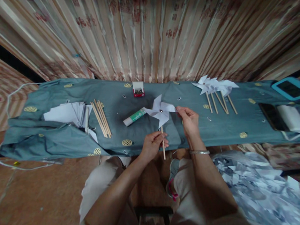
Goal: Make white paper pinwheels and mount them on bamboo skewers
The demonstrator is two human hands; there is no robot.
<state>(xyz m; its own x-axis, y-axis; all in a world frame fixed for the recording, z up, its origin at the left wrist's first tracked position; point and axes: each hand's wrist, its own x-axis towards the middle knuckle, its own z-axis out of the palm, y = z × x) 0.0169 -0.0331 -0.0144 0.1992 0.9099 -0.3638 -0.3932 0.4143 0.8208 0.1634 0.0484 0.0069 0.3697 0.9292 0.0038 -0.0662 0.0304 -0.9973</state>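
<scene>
A white paper pinwheel (pixel 160 111) on a thin wooden stick (pixel 163 144) stands upright over the teal cloth-covered bench (pixel 63 137). My left hand (pixel 152 144) is closed around the stick near its lower half. My right hand (pixel 188 119) pinches the tip of the pinwheel's right blade between thumb and fingers; a metal bangle (pixel 199 152) sits on that wrist. A pin head shows at the pinwheel's centre.
A glue stick (pixel 134 117) lies left of the pinwheel, a small red box of pins (pixel 138 89) behind it. Loose wooden sticks (pixel 102 118) and cut white paper (pixel 67 114) lie left. Finished pinwheels (pixel 215 89) lie right, with a phone (pixel 272 115), a tablet (pixel 292 88), and paper scraps (pixel 253 184) on the floor.
</scene>
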